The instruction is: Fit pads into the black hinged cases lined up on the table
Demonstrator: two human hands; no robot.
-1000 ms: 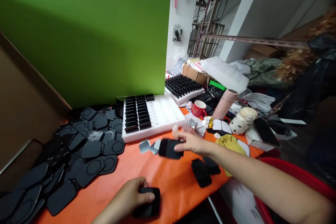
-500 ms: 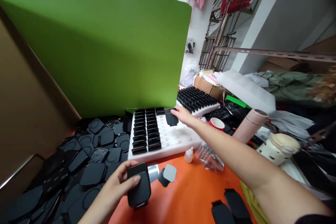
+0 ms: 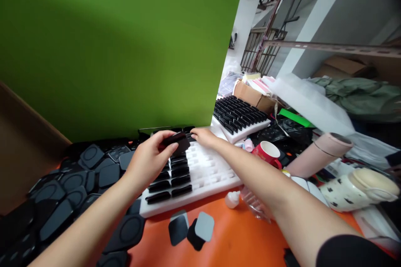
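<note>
A white foam tray (image 3: 210,174) with rows of slots lies on the orange table in front of the green board. Its left columns hold black flat parts (image 3: 175,172) standing on edge. My left hand (image 3: 149,161) is over the tray, fingers closed on a black flat part (image 3: 177,140). My right hand (image 3: 203,137) reaches to the tray's far edge, its fingertips touching the far row of black parts right beside that piece; I cannot see anything held in it.
A heap of black pads (image 3: 72,183) fills the left of the table. Three small grey and black squares (image 3: 191,227) lie near the front. A second tray of black parts (image 3: 238,113), red mug (image 3: 267,154), pink tube (image 3: 316,157), white jar (image 3: 357,189) and clutter crowd the right.
My left hand has lifted its black part from the table front up to the tray's far end. My right hand has stayed at the far row, no longer showing a part in it.
</note>
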